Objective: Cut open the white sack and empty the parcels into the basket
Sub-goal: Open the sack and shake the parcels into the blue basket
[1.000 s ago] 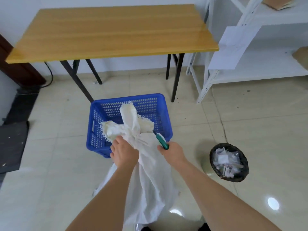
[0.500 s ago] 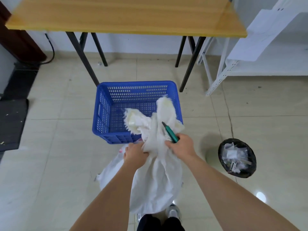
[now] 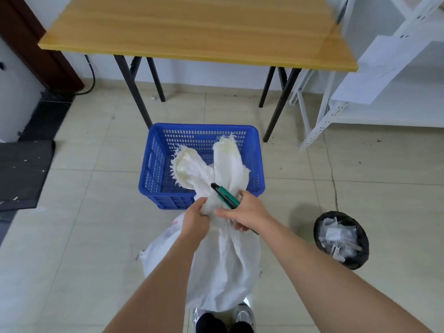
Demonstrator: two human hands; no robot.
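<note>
We have both hands on the neck of the white sack. Left hand is closed tight around the bunched neck, fingers wrapped on the fabric. Right hand is just beside it, also touching the neck, fingers curled around a green knife; its dark tip points up and left across the sack fabric. We cannot tell whether a blade is out.

Sack stands on the tile floor right in front of our shoes, body bulging below the grip. Above the grip the top splits into 2 frayed flaps that lean over the near wall of the blue basket. The basket sits on the floor just beyond the sack, partly under the wooden table. No parcels visible in the part of the basket we can see.

Black bin with white scraps is off to the right, well apart.
</note>
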